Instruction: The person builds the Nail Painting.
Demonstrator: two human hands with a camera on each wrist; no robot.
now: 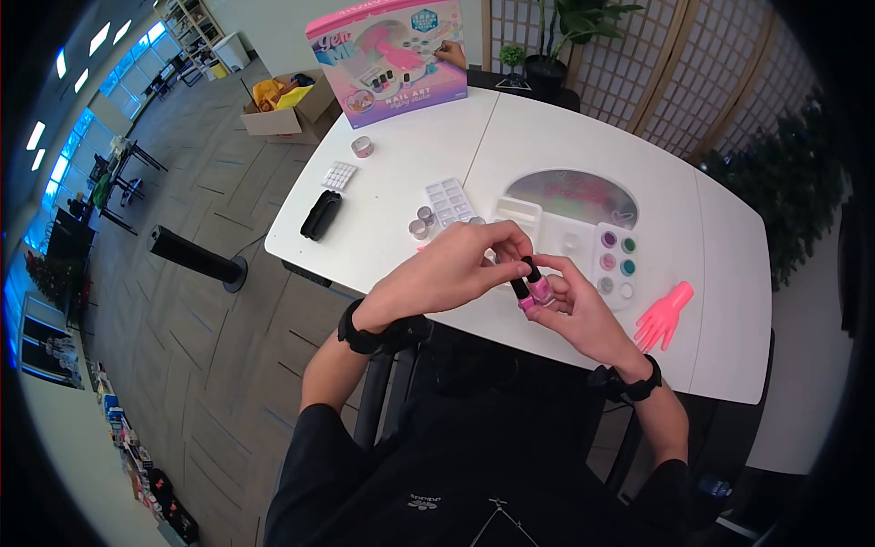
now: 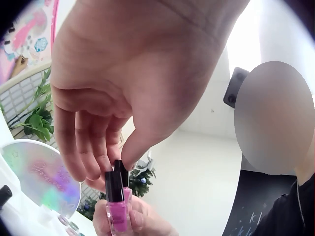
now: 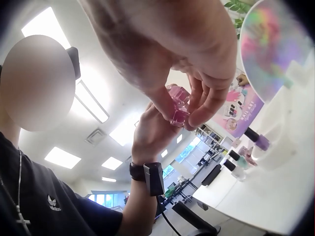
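My right grip (image 1: pixel 583 313) holds two clear pink bottles (image 2: pixel 118 214), upright-ish, paired. Black cylindrical caps (image 2: pixel 114 188) face my left grip (image 1: pixel 456 266), pinching one.

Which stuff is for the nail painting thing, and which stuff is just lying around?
Seems part of it:
- two pink nail polish bottles, held in the right hand
- tray of colours
- pink toy hand
- nail art box

Probably just around:
- cardboard box on the floor
- potted plant
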